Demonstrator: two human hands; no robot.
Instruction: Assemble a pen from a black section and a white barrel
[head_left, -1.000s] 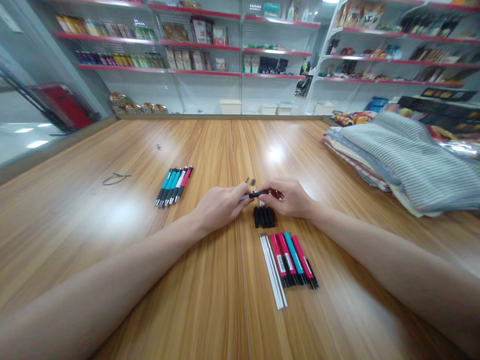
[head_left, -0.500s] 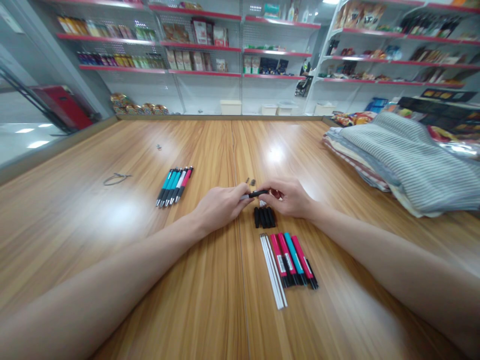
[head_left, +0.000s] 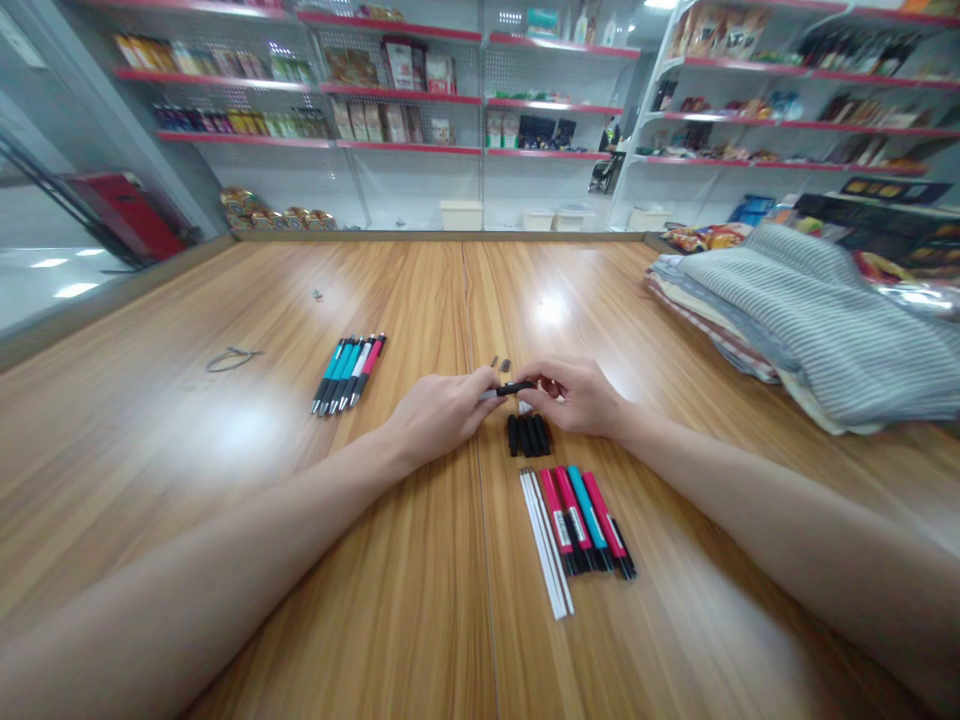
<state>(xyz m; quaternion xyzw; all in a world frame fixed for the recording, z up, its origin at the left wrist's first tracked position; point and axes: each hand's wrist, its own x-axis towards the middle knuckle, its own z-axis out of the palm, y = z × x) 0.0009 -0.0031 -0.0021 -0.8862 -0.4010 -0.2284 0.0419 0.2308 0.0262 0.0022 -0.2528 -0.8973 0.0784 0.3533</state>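
Note:
Between my two hands lies a pen (head_left: 513, 388) with a black grip and a white part, held roughly level over the table. The fingers of my left hand (head_left: 444, 412) pinch its white end. At the black end, my right hand (head_left: 577, 396) closes its fingertips around it. Just below are several black pen grips (head_left: 529, 436) in a row, with small white pieces (head_left: 524, 407) partly hidden behind my right hand. Nearer me lie white refills (head_left: 546, 545) beside pink pen barrels (head_left: 574, 520) and one blue barrel (head_left: 590, 503). Small dark parts (head_left: 505, 365) rest just beyond my hands.
Several assembled pens (head_left: 349, 374) lie side by side on the wooden table (head_left: 360, 620) at left, near a grey loop of cord (head_left: 232, 358). A tiny item (head_left: 317, 295) sits farther back. Folded cloths (head_left: 810, 315) are stacked at right. Stocked shelves (head_left: 409, 92) stand behind.

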